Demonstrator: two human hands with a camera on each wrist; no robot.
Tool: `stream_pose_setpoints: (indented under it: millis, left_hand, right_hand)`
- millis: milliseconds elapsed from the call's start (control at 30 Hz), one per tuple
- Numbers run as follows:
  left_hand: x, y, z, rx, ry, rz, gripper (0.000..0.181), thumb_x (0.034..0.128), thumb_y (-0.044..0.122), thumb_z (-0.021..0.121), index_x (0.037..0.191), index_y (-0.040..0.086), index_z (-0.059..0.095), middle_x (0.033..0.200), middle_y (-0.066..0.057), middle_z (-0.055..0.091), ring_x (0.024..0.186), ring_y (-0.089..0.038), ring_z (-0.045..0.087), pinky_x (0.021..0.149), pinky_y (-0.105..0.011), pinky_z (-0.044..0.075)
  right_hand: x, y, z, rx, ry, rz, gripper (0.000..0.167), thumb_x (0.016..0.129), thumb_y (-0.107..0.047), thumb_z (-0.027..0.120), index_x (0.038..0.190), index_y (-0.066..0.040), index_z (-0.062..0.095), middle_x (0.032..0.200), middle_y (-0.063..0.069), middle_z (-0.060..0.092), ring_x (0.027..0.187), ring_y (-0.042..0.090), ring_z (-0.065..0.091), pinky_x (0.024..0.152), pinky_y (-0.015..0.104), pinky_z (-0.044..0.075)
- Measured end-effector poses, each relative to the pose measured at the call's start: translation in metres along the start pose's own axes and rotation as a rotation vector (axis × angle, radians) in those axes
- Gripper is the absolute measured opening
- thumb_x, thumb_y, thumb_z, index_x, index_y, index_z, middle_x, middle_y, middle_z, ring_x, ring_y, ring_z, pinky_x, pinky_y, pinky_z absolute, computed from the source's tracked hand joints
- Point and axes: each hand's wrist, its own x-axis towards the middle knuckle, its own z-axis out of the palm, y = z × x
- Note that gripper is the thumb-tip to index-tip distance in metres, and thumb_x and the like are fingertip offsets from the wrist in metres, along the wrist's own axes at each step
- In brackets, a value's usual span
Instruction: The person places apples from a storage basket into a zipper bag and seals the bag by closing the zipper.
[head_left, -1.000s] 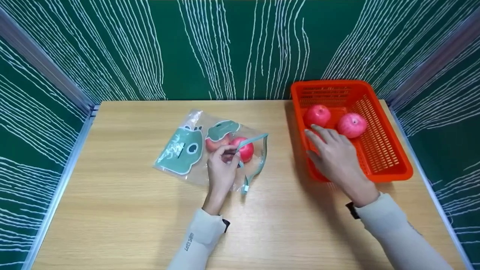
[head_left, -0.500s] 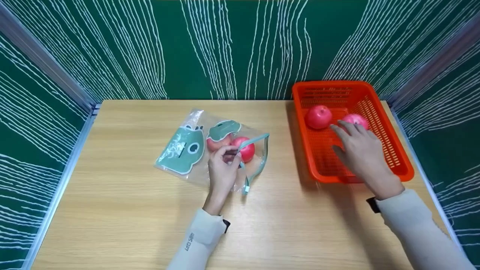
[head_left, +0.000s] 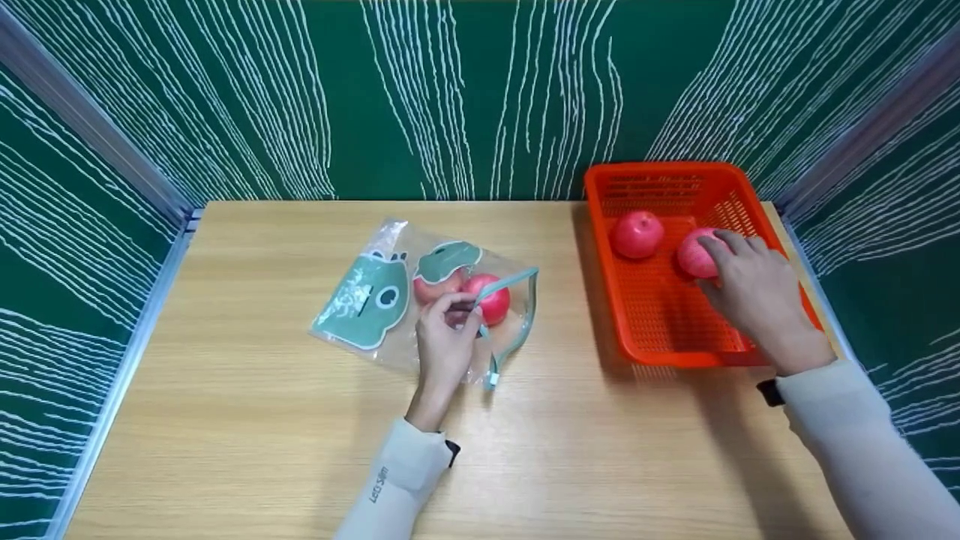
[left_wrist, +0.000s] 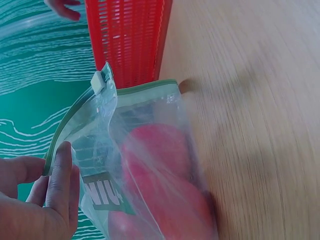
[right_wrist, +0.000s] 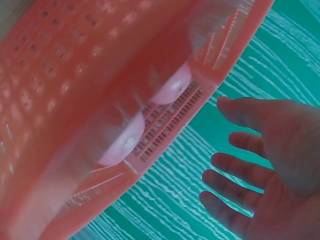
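Thumb and fingers of the left hand [head_left: 444,345] [left_wrist: 42,200] pinch the green-edged rim of a clear zip bag [head_left: 361,304] [left_wrist: 105,145] printed with a green cartoon face. Red apples [head_left: 493,300] [left_wrist: 172,200] lie inside the bag, whose mouth stands apart towards the right. Over the right side of the red basket [head_left: 611,300] [right_wrist: 55,65], the right hand [head_left: 761,300] [right_wrist: 280,165] hovers beside an apple [head_left: 695,253] [right_wrist: 125,142], fingers spread and slightly bent, holding nothing. A second apple [head_left: 638,234] [right_wrist: 175,87] sits left of it in the basket.
The wooden table [head_left: 247,420] carries bag and basket. Green panels [head_left: 480,97] with white wavy lines stand behind and at both sides, joined by metal posts. The basket's raised walls surround the two apples near the table's right edge.
Moving rightward across the basket, the right hand has passed from near the left apple to the right-hand one. The left hand and bag have hardly moved.
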Motion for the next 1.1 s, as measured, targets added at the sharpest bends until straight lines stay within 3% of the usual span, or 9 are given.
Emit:
stream_pose_setpoints:
  millis: [400, 700, 967, 1100]
  left_hand:
    - [-0.001, -0.002, -0.001, 0.0, 0.001, -0.001, 0.018, 0.0901, -0.008, 0.074, 0.107, -0.004, 0.076, 0.103, -0.015, 0.073, 0.091, -0.026, 0.072, 0.085, -0.038, 0.063]
    - [-0.001, -0.002, 0.0, 0.005, -0.004, -0.019, 0.019, 0.0907, -0.007, 0.074, 0.109, -0.003, 0.076, 0.105, -0.015, 0.072, 0.093, -0.026, 0.072, 0.087, -0.044, 0.063]
    - [-0.002, -0.002, -0.001, 0.023, -0.008, -0.041, 0.019, 0.0908, -0.007, 0.074, 0.109, -0.002, 0.075, 0.107, -0.014, 0.071, 0.093, -0.024, 0.072, 0.085, -0.036, 0.063]
    - [-0.001, -0.001, -0.001, 0.013, -0.011, -0.032, 0.019, 0.091, -0.007, 0.074, 0.109, -0.004, 0.075, 0.107, -0.015, 0.071, 0.093, -0.026, 0.072, 0.087, -0.042, 0.063]
  right_hand:
    - [0.015, 0.025, -0.004, 0.0, -0.083, 0.071, 0.089, 0.073, 0.001, 0.091, 0.152, 0.0, 0.05, 0.147, 0.035, 0.049, 0.126, 0.06, 0.045, 0.098, 0.084, 0.041]
    - [0.027, 0.033, -0.004, -0.009, -0.132, 0.053, 0.085, 0.075, -0.003, 0.092, 0.149, 0.0, 0.051, 0.138, 0.036, 0.055, 0.119, 0.058, 0.049, 0.096, 0.083, 0.044]
    - [0.038, 0.04, -0.001, -0.034, -0.201, 0.036, 0.081, 0.079, -0.005, 0.09, 0.149, 0.003, 0.05, 0.136, 0.037, 0.056, 0.117, 0.058, 0.05, 0.099, 0.081, 0.043]
    - [0.044, 0.043, 0.001, -0.037, -0.236, 0.044, 0.081, 0.078, -0.006, 0.091, 0.148, 0.001, 0.052, 0.133, 0.035, 0.058, 0.113, 0.056, 0.052, 0.099, 0.08, 0.045]
